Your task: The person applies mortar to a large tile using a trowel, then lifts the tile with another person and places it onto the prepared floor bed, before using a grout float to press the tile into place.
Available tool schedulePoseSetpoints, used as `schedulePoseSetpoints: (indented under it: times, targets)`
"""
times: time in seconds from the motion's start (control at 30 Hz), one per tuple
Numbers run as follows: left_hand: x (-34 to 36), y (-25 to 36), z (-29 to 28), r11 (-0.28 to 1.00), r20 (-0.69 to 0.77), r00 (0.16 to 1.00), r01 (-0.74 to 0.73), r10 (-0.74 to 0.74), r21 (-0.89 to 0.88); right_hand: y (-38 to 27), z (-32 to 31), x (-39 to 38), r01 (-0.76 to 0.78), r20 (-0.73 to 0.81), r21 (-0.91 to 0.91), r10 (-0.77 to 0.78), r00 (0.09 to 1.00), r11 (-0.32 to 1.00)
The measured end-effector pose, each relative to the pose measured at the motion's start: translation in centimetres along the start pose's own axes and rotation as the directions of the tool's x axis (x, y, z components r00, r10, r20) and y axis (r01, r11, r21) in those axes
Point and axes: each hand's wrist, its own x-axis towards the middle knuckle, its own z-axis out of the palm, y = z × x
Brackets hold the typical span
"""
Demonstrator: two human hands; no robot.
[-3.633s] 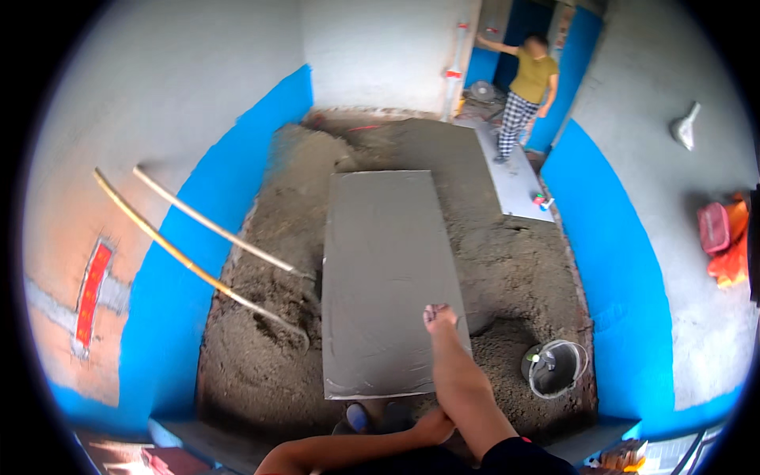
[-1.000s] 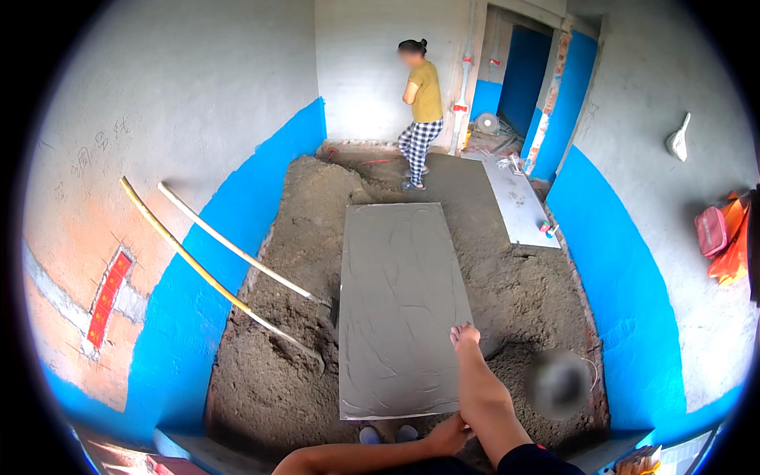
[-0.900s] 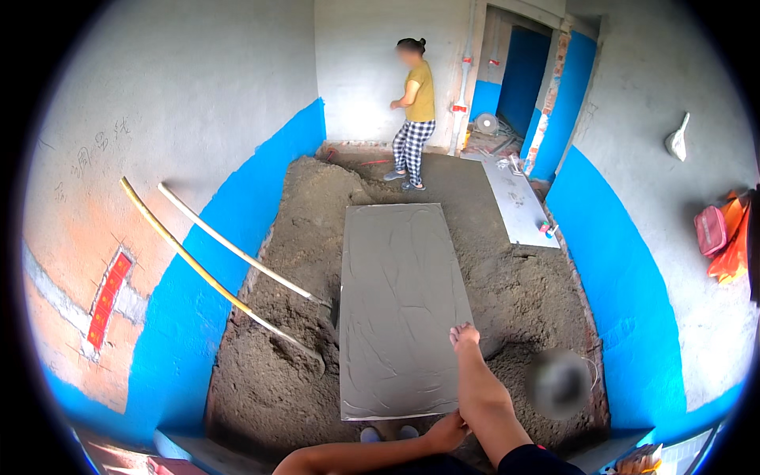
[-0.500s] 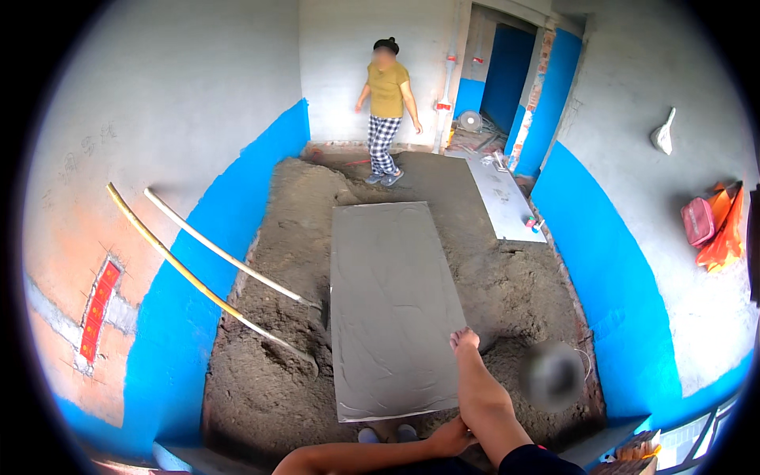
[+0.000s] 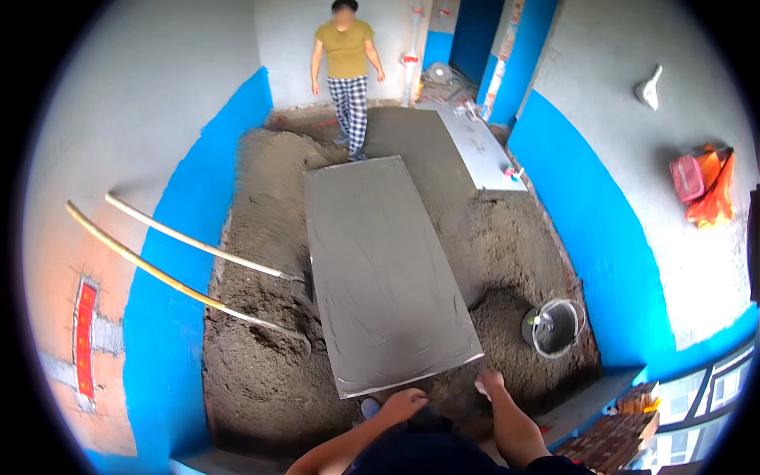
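Observation:
A long rectangular slab, like a large tile, lies on the sandy bed before me, its upper face coated with smooth wet grey mortar. My left hand is curled just off its near edge, apart from it as far as I can see. Beyond the slab's near right corner, low over the sand, is my right hand, fingers bent and drawn together. I see nothing held in either hand, though the fingertips are partly hidden. One of my shoes shows below the near edge.
A person in checked trousers stands by the slab's far end. Two long-handled tools, one yellowish handle and one paler, lean on the left wall. A bucket stands right. A pale slab lies far right on levelled sand.
My right hand has left the slab's right edge for a spot past its near corner. My left hand has come away from my right forearm. The other person has stepped closer to the slab.

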Motion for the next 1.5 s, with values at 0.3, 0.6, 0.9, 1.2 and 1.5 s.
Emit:
schedulePoseSetpoints:
  times: [0.3,0.6,0.9,1.2,1.5]
  targets:
    - [-7.7,-24.0,-2.6,0.531,0.459,0.882,-0.339,-0.108,0.776,18.4,-13.4,-9.0,-0.53,0.019,0.063,0.53,0.848,0.846]
    - [-1.5,-21.5,-2.0,0.792,-0.052,0.837,0.535,-0.545,0.293,13.0,-16.3,1.1,-0.581,0.619,0.529,0.187,0.763,0.619]
    - [2.3,-8.3,8.3,0.705,-0.269,0.676,0.526,-0.686,-0.476,-3.2,-18.7,9.7,-0.142,0.014,-0.002,0.142,0.99,0.99]
    - [-5.6,-17.8,9.0,0.767,-0.105,0.851,0.512,-0.515,0.387,-5.4,-16.8,10.3,-0.05,0.072,-0.403,0.086,0.994,0.914]
    - [-5.1,-12.5,10.2,0.455,-0.204,0.443,0.586,-0.873,-0.671,0.2,-11.6,7.9,-0.108,0.212,-0.422,0.213,0.954,0.9]
